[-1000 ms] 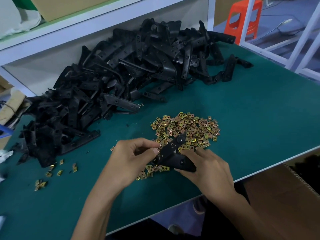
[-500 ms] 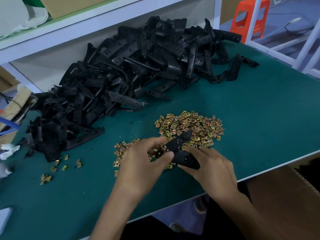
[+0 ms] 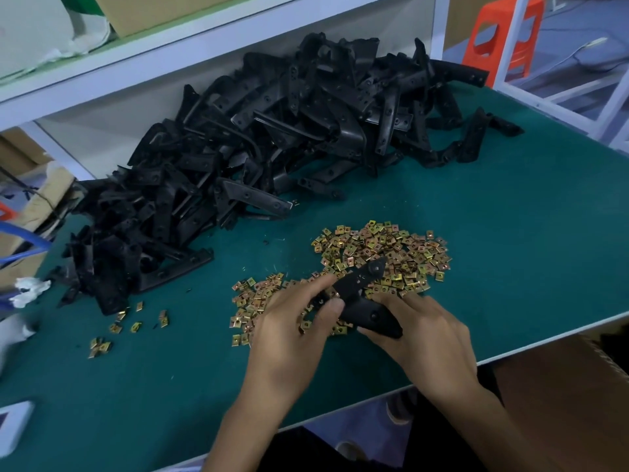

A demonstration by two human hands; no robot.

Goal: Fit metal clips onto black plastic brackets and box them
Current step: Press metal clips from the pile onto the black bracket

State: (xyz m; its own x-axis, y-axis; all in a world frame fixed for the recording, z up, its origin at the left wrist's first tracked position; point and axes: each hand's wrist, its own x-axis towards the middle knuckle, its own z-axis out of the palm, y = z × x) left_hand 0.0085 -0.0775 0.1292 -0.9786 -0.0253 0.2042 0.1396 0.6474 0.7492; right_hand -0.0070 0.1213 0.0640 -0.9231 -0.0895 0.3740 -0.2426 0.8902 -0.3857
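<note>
A single black bracket point(image 3: 369, 303) is held over the near edge of the green table point(image 3: 527, 233), just above the near fringe of the clips point(image 3: 391, 250). Its wide lower end is gripped by the right hand point(image 3: 429, 335), whose fingers are curled around it, while its middle is pinched between the thumb and forefinger of the left hand point(image 3: 292, 332). Whether a clip is held under those fingertips cannot be told. The narrow end of the bracket is pointed up and away, over the brass-coloured clips, which are spread loose on the table in a broad patch reaching under both hands. A few stray clips point(image 3: 136, 327) are scattered well to the left. Behind them, a large heap of brackets point(image 3: 255, 148) is piled against the back of the table, below a white shelf point(image 3: 163, 63). An open cardboard box point(image 3: 561, 386) is seen below the table edge at the right; only its brown inner face is shown, and a dark shape at its far right edge cannot be made out. Another carton point(image 3: 163, 11) is kept on the shelf, its contents hidden. An orange stool point(image 3: 503, 39) is seen beyond the table.
</note>
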